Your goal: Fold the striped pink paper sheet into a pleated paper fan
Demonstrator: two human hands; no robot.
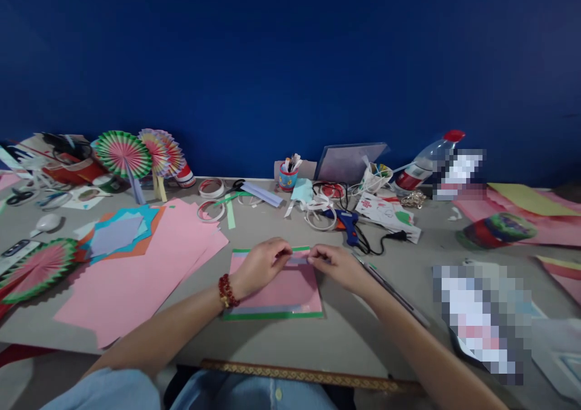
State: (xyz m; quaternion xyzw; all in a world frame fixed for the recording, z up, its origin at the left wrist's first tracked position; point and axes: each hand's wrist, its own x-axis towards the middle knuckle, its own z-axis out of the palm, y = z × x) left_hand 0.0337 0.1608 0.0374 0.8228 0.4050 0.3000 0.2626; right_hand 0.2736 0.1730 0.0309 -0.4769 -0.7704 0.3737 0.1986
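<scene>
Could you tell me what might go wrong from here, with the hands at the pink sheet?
The lilac strip between the left hand and the right hand may end up crooked on the pink sheet if a hand slips.
The left forearm might drag the large pink papers, whose corner lies near the front edge of the table.
The right forearm could knock the thin dark rods beside it.

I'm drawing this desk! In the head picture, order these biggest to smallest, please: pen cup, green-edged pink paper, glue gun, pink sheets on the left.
1. Pink sheets on the left
2. Green-edged pink paper
3. Glue gun and pen cup: too alike to rank, since the cup stands farther away
</scene>
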